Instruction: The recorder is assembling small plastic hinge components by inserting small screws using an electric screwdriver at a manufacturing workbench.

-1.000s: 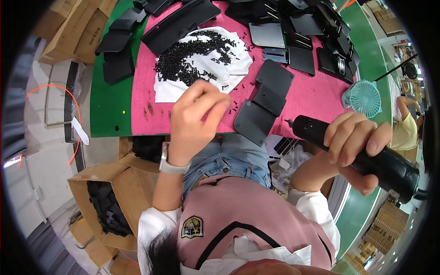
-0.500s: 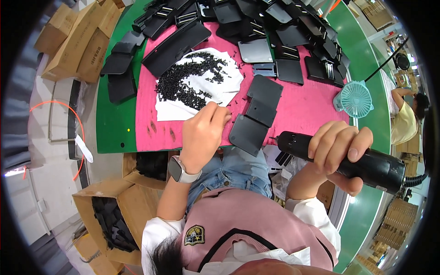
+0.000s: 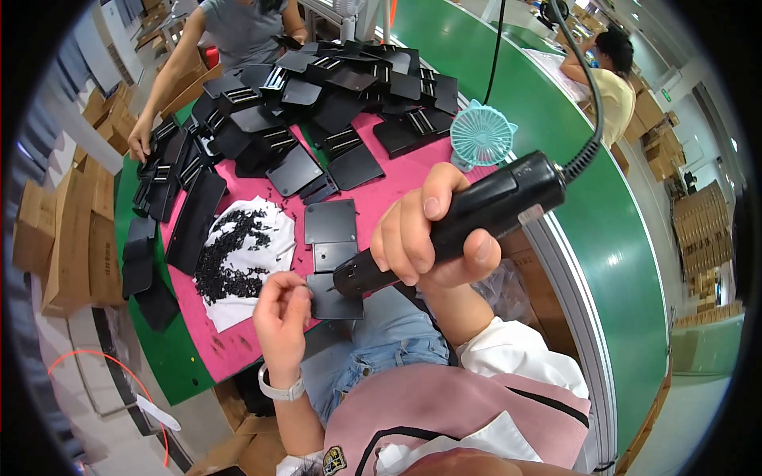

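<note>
My right hand (image 3: 429,234) grips a black electric screwdriver (image 3: 468,218) with a cable running up and away; its tip points down-left at a flat black plastic plate (image 3: 333,297) on the pink mat (image 3: 238,341). My left hand (image 3: 279,313) is beside that plate's left edge, fingers pinched together as if around a small screw, too small to see clearly. Two more black plates (image 3: 331,222) lie just beyond. A heap of small black screws (image 3: 230,254) lies on a white sheet to the left.
A large pile of black plastic parts (image 3: 317,103) covers the far side of the table. A teal mini fan (image 3: 482,136) stands by the green conveyor (image 3: 587,198). Another person's hand (image 3: 141,144) rests on parts at far left. Cardboard boxes (image 3: 71,238) stand left.
My view has swung. The right hand brought the screwdriver up and leftward over the plate. The left hand drew back from the screw heap to the plate's edge, fingers pinched.
</note>
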A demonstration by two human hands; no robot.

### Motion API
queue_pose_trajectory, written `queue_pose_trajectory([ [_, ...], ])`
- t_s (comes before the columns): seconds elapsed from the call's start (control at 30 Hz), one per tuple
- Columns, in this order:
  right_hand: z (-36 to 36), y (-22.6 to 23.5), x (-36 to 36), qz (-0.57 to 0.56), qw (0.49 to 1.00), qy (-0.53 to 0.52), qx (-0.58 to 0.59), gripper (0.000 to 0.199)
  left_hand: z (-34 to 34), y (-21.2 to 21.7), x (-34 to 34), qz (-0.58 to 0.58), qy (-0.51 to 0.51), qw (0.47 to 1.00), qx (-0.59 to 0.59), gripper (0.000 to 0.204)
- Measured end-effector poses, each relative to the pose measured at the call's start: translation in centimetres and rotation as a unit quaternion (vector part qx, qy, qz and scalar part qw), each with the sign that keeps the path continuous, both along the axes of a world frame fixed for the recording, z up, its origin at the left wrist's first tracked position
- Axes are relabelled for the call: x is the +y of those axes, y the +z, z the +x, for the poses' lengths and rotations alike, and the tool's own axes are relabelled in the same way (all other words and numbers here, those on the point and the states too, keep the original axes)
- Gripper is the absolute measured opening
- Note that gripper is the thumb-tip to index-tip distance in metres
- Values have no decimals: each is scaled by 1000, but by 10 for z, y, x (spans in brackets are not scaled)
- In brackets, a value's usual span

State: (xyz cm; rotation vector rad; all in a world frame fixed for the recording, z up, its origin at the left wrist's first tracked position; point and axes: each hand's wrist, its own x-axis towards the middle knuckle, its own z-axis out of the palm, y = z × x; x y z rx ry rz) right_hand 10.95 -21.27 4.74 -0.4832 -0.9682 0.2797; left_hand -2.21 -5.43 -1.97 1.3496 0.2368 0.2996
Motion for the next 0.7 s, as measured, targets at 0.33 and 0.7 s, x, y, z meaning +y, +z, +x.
queue_pose_trajectory([
  [0.33,0,-2,-2,30,997,17,64,37,2,5,-2,56,-96,994,-8,9],
  [0.7,0,-4,-5,16,999,19,35,41,0,6,2,151,-105,983,-24,7],
])
